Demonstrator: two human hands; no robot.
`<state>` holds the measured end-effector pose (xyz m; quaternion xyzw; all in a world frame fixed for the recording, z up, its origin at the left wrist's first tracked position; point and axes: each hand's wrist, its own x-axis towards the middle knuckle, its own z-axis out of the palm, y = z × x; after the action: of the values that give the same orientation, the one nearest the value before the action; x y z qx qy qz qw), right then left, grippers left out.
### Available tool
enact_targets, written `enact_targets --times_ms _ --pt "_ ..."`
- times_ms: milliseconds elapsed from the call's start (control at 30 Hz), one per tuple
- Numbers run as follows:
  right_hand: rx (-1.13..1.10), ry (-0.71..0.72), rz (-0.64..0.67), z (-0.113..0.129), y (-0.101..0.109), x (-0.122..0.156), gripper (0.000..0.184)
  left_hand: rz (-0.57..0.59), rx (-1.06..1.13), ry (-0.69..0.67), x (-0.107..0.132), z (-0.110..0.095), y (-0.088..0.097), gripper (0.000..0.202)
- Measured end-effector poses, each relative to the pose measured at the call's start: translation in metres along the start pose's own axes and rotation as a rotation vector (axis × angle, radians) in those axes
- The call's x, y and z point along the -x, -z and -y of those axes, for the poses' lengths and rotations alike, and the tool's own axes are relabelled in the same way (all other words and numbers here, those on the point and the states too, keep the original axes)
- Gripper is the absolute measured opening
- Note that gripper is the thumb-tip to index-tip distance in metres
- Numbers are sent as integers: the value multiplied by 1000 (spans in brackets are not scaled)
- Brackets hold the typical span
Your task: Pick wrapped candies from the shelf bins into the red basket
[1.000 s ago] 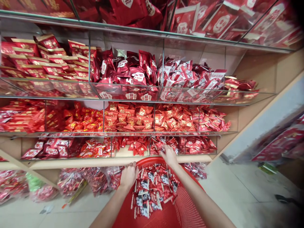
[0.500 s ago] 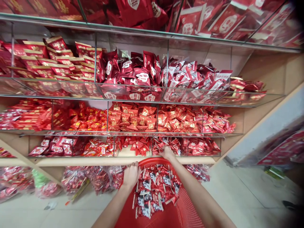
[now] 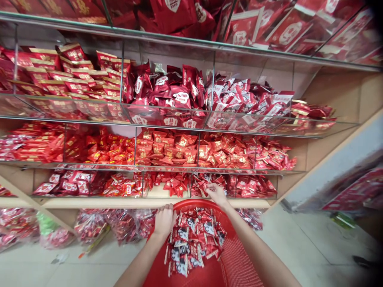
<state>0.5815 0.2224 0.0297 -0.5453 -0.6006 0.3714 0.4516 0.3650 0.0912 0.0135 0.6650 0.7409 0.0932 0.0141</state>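
Note:
My left hand [image 3: 164, 221] grips the far rim of a red plastic basket [image 3: 236, 267] held in front of me. The basket holds a heap of small red, white and black candy packets [image 3: 194, 239]. My right hand [image 3: 216, 194] reaches over the basket into the lowest glass bin [image 3: 209, 185] of the shelf, its fingers closed among small red sweet packets there; what exactly they pinch is hard to make out.
Glass-fronted shelves [image 3: 179, 123] stacked in tiers hold many red snack packets, sorted by dividers. Clear bags of sweets [image 3: 119, 225] lie on the floor under the wooden ledge [image 3: 89, 202]. A pale tiled floor [image 3: 314, 247] opens to the right.
My right hand has shifted slightly within the lowest bin, fingers now curled on packets. The left hand stays on the basket rim. The view has drifted a little.

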Motion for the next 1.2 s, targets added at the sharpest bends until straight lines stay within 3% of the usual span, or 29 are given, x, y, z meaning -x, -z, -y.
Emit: enact_targets --times_ms 133,233,300,367,433,467,600,767,900,1000,1100,1200 --pt "-63 31 42 14 8 22 32 -89 119 -13 2 -3 9 29" --pt "-88 113 139 25 8 54 31 -139 452 -35 6 -11 19 29" --pt "-20 157 211 34 6 79 28 -3 835 37 10 -20 25 38" --pt "135 233 267 40 4 102 27 243 1239 215 15 -29 28 53" --pt "345 363 306 44 2 119 29 444 1538 335 21 -35 28 60" --pt "448 433 317 44 1 125 30 482 1629 366 23 -37 28 58" --pt "697 587 328 39 -3 136 39 409 1727 401 30 -39 23 41" --pt "653 597 352 38 -6 141 42 374 1747 413 29 -37 14 36" --pt "298 436 330 35 -7 142 44 285 1797 448 28 -36 14 35" --pt "-52 125 245 28 -8 139 42 287 1809 419 29 -35 17 35" --pt "-332 -231 346 25 -7 136 38 324 1791 369 30 -35 18 35" --pt "-465 -363 406 27 -4 136 36 338 1741 344 30 -35 17 37"
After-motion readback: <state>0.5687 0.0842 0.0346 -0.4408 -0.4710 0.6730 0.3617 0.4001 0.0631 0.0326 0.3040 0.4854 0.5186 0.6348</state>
